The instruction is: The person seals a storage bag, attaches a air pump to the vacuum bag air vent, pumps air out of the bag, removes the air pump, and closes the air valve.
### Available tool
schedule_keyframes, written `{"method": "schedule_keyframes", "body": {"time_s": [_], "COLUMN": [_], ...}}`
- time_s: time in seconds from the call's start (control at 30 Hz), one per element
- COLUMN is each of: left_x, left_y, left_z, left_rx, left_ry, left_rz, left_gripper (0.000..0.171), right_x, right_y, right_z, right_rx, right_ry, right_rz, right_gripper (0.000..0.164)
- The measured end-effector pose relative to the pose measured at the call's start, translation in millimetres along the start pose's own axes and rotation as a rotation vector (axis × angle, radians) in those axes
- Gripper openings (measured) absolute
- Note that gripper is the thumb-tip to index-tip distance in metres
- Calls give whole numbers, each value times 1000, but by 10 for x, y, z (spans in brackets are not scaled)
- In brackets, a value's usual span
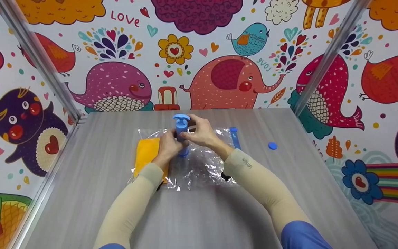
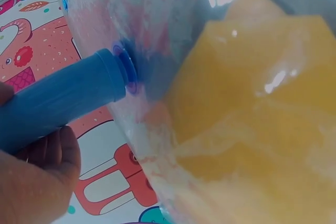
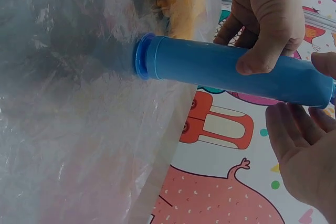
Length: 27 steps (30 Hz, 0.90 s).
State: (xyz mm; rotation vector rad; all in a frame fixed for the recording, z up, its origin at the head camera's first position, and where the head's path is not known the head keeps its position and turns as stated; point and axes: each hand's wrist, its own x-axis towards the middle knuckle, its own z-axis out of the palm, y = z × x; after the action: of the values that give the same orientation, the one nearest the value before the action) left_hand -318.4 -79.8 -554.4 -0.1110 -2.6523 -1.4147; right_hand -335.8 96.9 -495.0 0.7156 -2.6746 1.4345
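A blue hand pump (image 1: 181,128) with a T-shaped handle stands upright over a clear plastic bag (image 1: 199,169). Its lower end meets a round blue valve (image 3: 143,56) on the bag. My left hand (image 1: 170,145) grips the barrel, thumb across it in the right wrist view. Higher up, my right hand (image 1: 204,133) holds the barrel's upper end between thumb and fingers, just below the handle. Folded yellow cloth (image 1: 146,155) lies inside the bag's left part, beside my left wrist.
A round blue cap (image 1: 272,146) lies on the grey table (image 1: 282,180) to the right of the bag. A blue slider (image 1: 233,130) sits at the bag's far right corner. Patterned walls (image 1: 171,20) and metal posts (image 1: 43,65) border the table.
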Motion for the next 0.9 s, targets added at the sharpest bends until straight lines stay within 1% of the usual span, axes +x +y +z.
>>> {"method": "schedule_keyframes", "body": {"time_s": [0.1,0.2,0.37,0.53,0.67,0.8,0.9], "left_x": [12,25,22,5,2,3,9], "left_y": [2,-1,-13,-27,-14,6,6], "left_z": [-9,-16,-23,-35,-42,-37,-20], "left_rx": [-8,-18,-2,6,3,-3,-1], "left_ry": [-27,-49,-53,-18,15,52,100], "left_rz": [-21,-37,-30,4,31,46,73], "left_gripper": [49,51,52,57,62,60,55], "right_x": [7,13,26,40,38,22,14], "right_y": [-2,4,-11,-41,-60,-76,-85], "right_z": [5,18,41,70,97,130,154], "right_rx": [8,9,23,-8,-43,-49,-49], "right_ry": [-8,-6,9,58,90,106,125], "right_rz": [-6,-16,-23,-5,21,56,70], "right_gripper": [70,67,57,48,49,49,49]}}
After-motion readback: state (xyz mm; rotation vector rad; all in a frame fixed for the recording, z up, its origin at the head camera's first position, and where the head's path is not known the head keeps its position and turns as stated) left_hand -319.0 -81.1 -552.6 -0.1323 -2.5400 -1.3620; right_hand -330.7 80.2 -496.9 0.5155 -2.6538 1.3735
